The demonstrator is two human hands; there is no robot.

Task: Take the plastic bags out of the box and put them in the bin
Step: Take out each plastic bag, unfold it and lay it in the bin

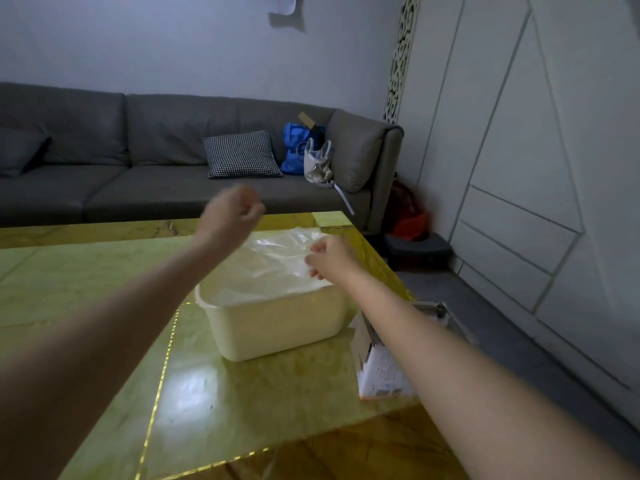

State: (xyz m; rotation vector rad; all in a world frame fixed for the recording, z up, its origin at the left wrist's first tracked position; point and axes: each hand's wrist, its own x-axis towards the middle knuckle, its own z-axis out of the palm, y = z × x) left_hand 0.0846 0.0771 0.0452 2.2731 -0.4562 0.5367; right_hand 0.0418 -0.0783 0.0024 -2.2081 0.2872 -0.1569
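A clear plastic bag [273, 261] is lying spread over the mouth of the cream bin [277, 323], which is standing on the green bench [104, 278]. Your right hand [329, 256] is pinching the bag's right edge between curled fingers, probably to keep the film from sliding off while it settles inside. Your left hand [232, 213] is hovering above the bin's far-left side with its fingers curled into a fist; whether they are gripping any film, the blur is hiding. The cardboard box [381, 358] is sitting just right of the bin, under your right forearm, keeping the transfer short.
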